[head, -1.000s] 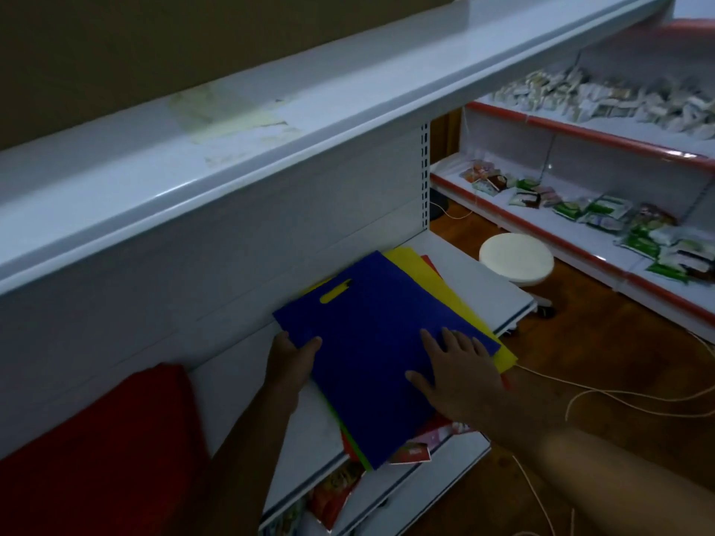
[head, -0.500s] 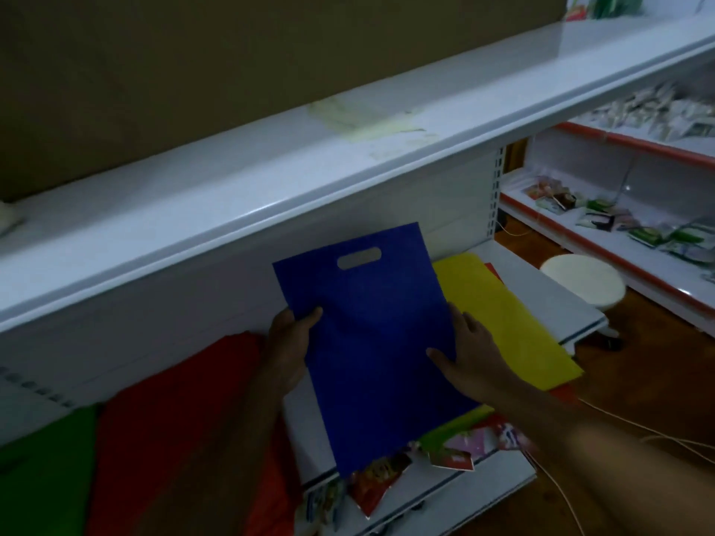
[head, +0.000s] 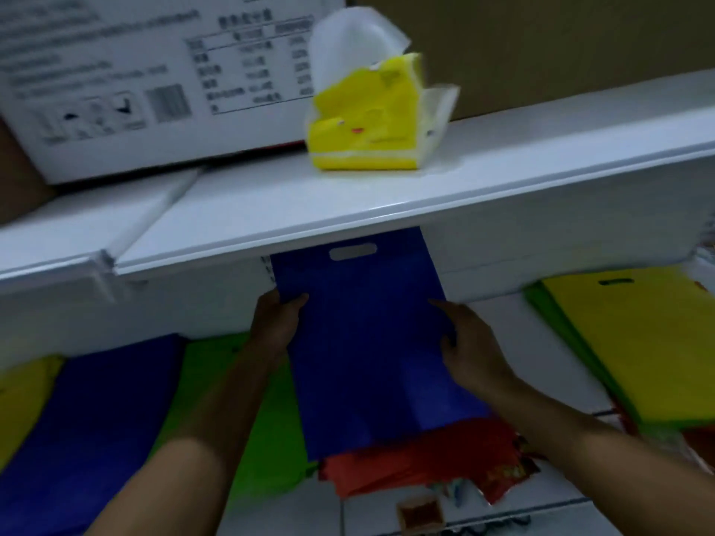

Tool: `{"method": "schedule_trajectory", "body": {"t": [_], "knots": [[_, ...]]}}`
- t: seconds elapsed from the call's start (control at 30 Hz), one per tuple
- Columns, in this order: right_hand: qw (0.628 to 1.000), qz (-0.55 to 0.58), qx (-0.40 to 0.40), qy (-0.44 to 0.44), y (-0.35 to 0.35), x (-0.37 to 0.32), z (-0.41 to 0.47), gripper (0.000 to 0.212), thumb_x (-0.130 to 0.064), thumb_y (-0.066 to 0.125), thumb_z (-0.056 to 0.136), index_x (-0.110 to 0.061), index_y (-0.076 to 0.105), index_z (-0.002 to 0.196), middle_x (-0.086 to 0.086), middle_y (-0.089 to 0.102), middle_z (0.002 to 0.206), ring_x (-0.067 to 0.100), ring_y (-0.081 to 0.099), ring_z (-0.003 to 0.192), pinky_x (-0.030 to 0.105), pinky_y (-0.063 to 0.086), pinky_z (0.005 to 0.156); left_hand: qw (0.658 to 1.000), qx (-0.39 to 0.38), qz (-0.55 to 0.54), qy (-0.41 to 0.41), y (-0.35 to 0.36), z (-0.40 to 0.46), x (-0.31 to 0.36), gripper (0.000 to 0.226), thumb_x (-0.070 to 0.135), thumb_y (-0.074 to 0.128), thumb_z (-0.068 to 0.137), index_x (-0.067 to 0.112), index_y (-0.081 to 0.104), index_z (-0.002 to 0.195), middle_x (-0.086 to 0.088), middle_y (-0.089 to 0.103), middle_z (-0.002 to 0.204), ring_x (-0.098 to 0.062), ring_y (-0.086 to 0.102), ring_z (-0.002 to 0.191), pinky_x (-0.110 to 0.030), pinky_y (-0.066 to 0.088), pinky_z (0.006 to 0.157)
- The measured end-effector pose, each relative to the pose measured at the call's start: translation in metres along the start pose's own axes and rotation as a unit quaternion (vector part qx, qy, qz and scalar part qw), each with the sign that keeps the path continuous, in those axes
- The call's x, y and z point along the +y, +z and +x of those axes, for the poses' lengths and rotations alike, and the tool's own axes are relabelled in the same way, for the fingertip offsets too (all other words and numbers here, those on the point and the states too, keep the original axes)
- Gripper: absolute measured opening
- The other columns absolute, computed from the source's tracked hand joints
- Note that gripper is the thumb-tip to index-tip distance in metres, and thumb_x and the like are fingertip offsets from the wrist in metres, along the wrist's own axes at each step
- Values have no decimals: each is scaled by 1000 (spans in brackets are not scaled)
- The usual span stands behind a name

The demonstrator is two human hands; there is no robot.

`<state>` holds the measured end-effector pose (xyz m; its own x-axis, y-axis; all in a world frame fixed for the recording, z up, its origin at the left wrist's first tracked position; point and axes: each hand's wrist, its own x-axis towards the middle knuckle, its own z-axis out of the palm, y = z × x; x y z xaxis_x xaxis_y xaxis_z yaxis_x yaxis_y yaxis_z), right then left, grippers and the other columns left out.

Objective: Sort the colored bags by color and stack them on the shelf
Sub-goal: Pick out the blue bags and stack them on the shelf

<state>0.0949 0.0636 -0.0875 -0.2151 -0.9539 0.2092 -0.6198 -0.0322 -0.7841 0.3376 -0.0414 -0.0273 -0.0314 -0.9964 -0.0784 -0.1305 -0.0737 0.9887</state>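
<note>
Both hands grip one blue bag (head: pixel 367 342) by its side edges: left hand (head: pixel 276 323), right hand (head: pixel 470 348). Under them lies a red bag (head: pixel 421 458); green bag (head: pixel 263 431) and blue pile (head: pixel 89 427) left of the left hand, yellow pile (head: pixel 638 342) right of the right hand; beyond, upper shelf (head: pixel 348 203).

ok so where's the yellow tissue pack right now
In the head view the yellow tissue pack stands on the upper white shelf, right of the white printed box and above the blue bag.

White shelf (head: pixel 503 342) with blue (head: pixel 89 427), green (head: pixel 267 427), yellow bags (head: pixel 642 342).
</note>
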Motion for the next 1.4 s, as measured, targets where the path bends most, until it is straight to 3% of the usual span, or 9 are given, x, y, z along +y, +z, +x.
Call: {"method": "schedule_trajectory", "body": {"t": [0.17, 0.27, 0.37, 0.47, 0.67, 0.77, 0.93, 1.1, 1.4], "knots": [[999, -6, -49, -11, 73, -72, 1, 50, 0, 41, 97, -14, 40, 145, 6, 44, 145, 19, 45, 129, 15, 27, 102, 992, 83, 81, 39, -111, -2, -9, 26, 11, 58, 93, 17, 60, 119, -5, 64, 116, -25, 61, 105, -43, 51, 94], [996, -5, -85, -39, 110, -104, 1, 49, -6, 42, 99, -15, 39, 147, 4, 42, 147, 16, 44, 129, 14, 27, 102, 976, 158, 130, 72, -156, -13, -11, 61, 5, 58, 92, 16, 31, 147, 5, 48, 130, -11, 49, 113, -26, 42, 96], [992, 0, -117, -52, 142, -126, 4, 49, -16, 51, 98, -15, 39, 147, 4, 39, 149, 17, 41, 132, 15, 26, 104, 956, 222, 165, 93, -194, -26, -19, 85, 1, 61, 89, 27, 11, 153, 1, 42, 146, -17, 47, 126, -28, 40, 103], [983, 24, -173, -56, 172, -146, 5, 53, -17, 55, 97, -14, 38, 147, 5, 38, 151, 18, 40, 135, 14, 26, 104, 925, 272, 246, 102, -233, -39, -33, 67, 1, 64, 84, 12, 38, 146, -11, 51, 139, -26, 51, 123, -27, 40, 100], [959, 59, -275, -39, 230, -169, -8, 54, -12, 56, 95, -12, 39, 146, 5, 43, 147, 21, 45, 131, 20, 34, 106, 911, 313, 268, 8, -296, -60, -56, 38, 6, 62, 89, 4, 57, 127, -14, 63, 95, -25, 57, 66, -35, 49, 62], [955, 57, -287, -38, 259, -180, -10, 53, -14, 57, 94, -14, 42, 145, 6, 44, 145, 23, 46, 131, 34, 38, 110, 914, 312, 260, -14, -322, -54, -71, 41, 8, 62, 89, 5, 55, 129, -20, 67, 99, -34, 63, 70, -45, 56, 65], [958, 27, -285, -22, 304, -198, -1, 55, -14, 56, 95, -13, 37, 147, 7, 39, 150, 22, 41, 134, 26, 32, 111, 909, 305, 280, -43, -365, -21, -94, 48, 11, 60, 85, 7, 54, 133, -22, 66, 110, -41, 64, 93, -45, 52, 79], [956, -24, -292, -4, 351, -217, 9, 58, -16, 53, 96, -15, 33, 150, 7, 34, 152, 22, 38, 136, 27, 31, 112, 903, 274, 332, -10, -410, 22, -107, 53, 4, 63, 78, 1, 56, 130, -22, 66, 107, -36, 63, 89, -31, 41, 74], [934, -125, -334, -8, 428, -233, 17, 60, -27, 49, 99, -18, 25, 153, 3, 24, 158, 19, 26, 143, 23, 20, 115, 893, 221, 391, -24, -474, 87, -161, 41, 4, 62, 84, 2, 60, 125, -23, 59, 126, -39, 56, 114, -42, 43, 94]]}}
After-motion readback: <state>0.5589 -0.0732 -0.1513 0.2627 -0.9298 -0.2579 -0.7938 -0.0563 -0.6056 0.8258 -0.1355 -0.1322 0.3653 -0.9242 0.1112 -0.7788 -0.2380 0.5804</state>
